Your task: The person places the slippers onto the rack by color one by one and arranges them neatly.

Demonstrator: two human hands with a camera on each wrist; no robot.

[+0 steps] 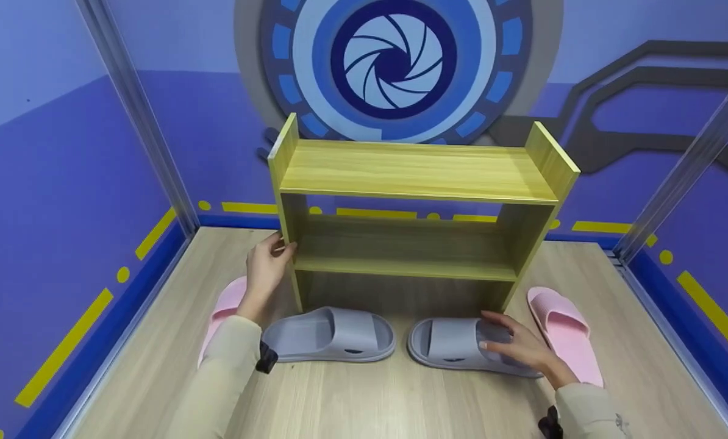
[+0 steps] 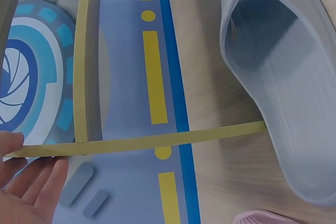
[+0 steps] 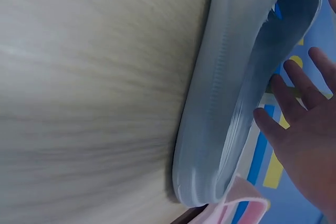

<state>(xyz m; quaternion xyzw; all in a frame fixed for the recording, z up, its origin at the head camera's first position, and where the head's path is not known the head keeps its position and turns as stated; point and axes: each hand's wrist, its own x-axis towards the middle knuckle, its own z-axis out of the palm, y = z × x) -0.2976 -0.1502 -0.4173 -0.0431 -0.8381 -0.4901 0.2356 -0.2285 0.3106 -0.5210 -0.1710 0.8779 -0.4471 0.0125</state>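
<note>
A small yellowish wooden shelf stands upright at the back of the wooden floor. My left hand pinches the edge of its left side panel, thumb on one side and fingers on the other; the left wrist view shows that hand at the panel edge. Two grey slippers lie in front of the shelf, the left one beyond my left wrist. Over the right grey slipper my right hand hovers with fingers spread. In the right wrist view its straight fingers are beside the slipper's opening.
One pink slipper is on the left, partly hidden by my left arm. Another pink slipper lies right of the shelf, close to my right hand. Blue printed walls enclose the floor on three sides, with metal posts at the corners.
</note>
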